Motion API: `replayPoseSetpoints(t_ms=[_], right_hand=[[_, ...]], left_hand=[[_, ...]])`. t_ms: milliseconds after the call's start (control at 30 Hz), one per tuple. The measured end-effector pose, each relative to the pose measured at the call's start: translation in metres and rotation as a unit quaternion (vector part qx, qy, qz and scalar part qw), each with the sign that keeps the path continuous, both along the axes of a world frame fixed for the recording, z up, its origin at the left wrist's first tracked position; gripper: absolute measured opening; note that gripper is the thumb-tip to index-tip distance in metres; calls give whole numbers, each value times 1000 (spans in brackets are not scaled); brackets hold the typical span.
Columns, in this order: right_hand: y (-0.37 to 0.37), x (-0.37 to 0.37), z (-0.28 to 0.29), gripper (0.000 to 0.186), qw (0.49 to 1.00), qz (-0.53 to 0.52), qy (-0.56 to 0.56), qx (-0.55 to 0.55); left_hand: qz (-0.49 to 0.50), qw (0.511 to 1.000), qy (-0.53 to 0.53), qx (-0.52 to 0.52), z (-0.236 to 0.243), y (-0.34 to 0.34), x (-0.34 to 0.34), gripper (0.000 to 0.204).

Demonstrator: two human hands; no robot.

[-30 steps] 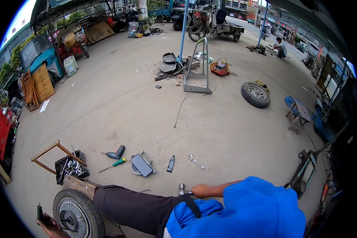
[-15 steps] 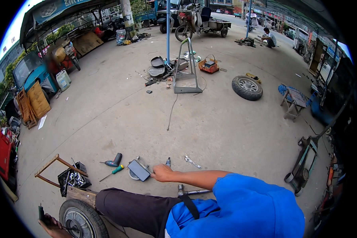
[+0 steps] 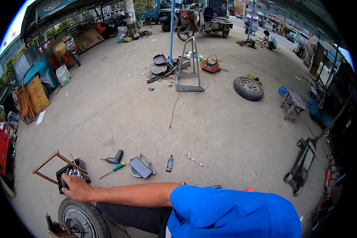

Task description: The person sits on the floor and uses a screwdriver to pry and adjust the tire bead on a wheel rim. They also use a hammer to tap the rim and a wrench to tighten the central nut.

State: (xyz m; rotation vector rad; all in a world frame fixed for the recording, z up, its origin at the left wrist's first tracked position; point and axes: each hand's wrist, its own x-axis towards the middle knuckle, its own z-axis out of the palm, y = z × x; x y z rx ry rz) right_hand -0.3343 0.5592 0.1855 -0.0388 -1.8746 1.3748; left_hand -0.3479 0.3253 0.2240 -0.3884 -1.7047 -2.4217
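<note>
Your right hand [image 3: 77, 188] is at the black crate [image 3: 82, 163] of metal tools [image 3: 72, 171], palm down, its fingers bent over the near edge; you can't be sure from here whether they hold anything. Your left hand [image 3: 60, 231], low beside the wheel [image 3: 77, 218], is closed around a dark tool [image 3: 48, 221] whose handle stands upright. The wheel is just below your right forearm, near the crate. On the ground ahead of your sleeve lie a drill-shaped tool [image 3: 116, 157], a green screwdriver [image 3: 118, 166], a phone [image 3: 142, 167] on a round metal part [image 3: 134, 172], a small tube [image 3: 169, 163] and a wrench [image 3: 194, 160]
</note>
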Motion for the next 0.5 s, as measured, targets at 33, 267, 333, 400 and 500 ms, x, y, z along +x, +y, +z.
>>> replayPoseSetpoints(t_ms=[33,267,333,400,500], right_hand=[[-13,-4,5,29,1000,17,4,-6],[-59,-22,0,34,968,213,-4,-135],[-67,-24,-12,39,929,303,-11,-212],[-71,-27,-18,42,901,353,-19,-251],[-73,-30,-22,40,891,375,-29,-253]], left_hand=[[1,1000,4,-5,-1,0,2,71],[6,999,6,-31,-5,2,17,74],[2,999,2,-32,-6,1,16,74],[-10,999,-3,-31,-8,-1,14,74],[6,999,12,-52,-6,2,18,74]])
